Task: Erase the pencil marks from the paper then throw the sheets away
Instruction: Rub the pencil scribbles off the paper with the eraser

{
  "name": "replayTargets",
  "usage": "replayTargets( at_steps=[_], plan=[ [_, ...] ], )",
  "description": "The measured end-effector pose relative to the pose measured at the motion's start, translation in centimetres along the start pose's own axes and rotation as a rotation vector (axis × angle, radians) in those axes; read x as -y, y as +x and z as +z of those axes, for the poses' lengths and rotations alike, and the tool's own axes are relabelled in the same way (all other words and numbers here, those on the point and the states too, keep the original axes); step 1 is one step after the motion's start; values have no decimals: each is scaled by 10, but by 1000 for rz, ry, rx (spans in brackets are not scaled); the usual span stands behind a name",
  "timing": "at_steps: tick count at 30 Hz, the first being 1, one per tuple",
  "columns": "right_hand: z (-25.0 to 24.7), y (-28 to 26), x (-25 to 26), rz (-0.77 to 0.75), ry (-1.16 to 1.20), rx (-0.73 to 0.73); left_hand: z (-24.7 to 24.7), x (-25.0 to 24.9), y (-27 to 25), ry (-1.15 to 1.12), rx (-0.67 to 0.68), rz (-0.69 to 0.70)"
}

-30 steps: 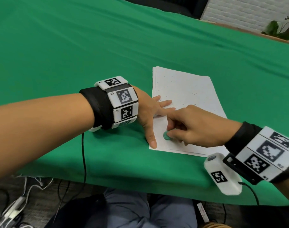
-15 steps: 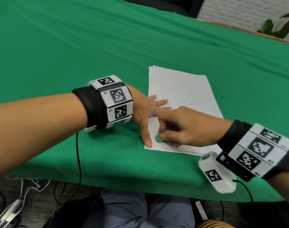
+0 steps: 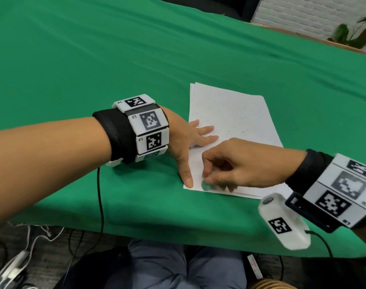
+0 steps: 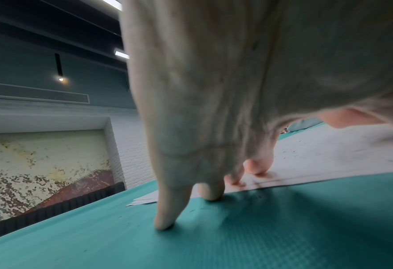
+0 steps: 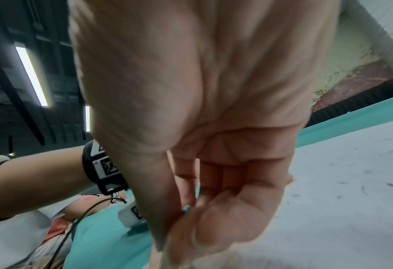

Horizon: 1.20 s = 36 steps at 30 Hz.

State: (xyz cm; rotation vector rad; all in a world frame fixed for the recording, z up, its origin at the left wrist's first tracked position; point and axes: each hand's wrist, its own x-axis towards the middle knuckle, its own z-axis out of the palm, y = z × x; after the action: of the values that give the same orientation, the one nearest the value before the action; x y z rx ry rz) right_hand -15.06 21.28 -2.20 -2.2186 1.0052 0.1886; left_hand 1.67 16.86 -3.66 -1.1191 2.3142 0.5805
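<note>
- Table covered in green cloth (image 3: pixel 94 59).
- Stack of white paper sheets (image 3: pixel 236 113) lies flat on the cloth, near the table's front edge.

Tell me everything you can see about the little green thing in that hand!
It is a small green eraser, rounded and smooth-looking, mostly hidden. The right hand pinches it between thumb and curled fingers and holds it down on the near left corner of the white paper, close to the edge. In the right wrist view only a sliver of it peeks out between the fingers. The left hand's thumb lies just beside it on the paper, not touching it.
</note>
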Motion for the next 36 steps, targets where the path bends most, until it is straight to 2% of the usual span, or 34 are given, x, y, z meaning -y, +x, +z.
replayTargets(
  at_steps=[3, 8, 11, 14, 18, 23, 25, 29, 30, 33, 36],
  plan=[
    [-3, 6, -2, -72, -40, -154, 0, 0, -3, -82, -11, 31],
    [2, 5, -8, -81, -94, -190, 0, 1, -2, -52, -6, 26],
    [4, 2, -7, -146, -124, -254, 0, 3, 0, -33, 3, 12],
    [11, -3, -7, -160, -241, -220, 1, 3, 2, 7, 8, -3],
    [6, -15, -4, -121, -176, -25, 1, 2, 1, 1, 9, -17],
    [4, -4, -7, -171, -156, -247, 1, 3, 2, -20, 7, 7],
    [10, -4, -9, -161, -217, -223, 0, 3, 2, -6, 13, -2],
    [5, -13, -4, -108, -187, -36, 0, 2, 2, 0, 16, -13],
    [3, -12, -5, -114, -184, -53, 0, 2, 2, -1, 13, -9],
    [4, -5, -8, -153, -239, -221, 2, 2, 3, -10, 8, 6],
    [13, -6, -9, -160, -261, -189, 0, 2, 2, 21, 12, -10]
  ],
)
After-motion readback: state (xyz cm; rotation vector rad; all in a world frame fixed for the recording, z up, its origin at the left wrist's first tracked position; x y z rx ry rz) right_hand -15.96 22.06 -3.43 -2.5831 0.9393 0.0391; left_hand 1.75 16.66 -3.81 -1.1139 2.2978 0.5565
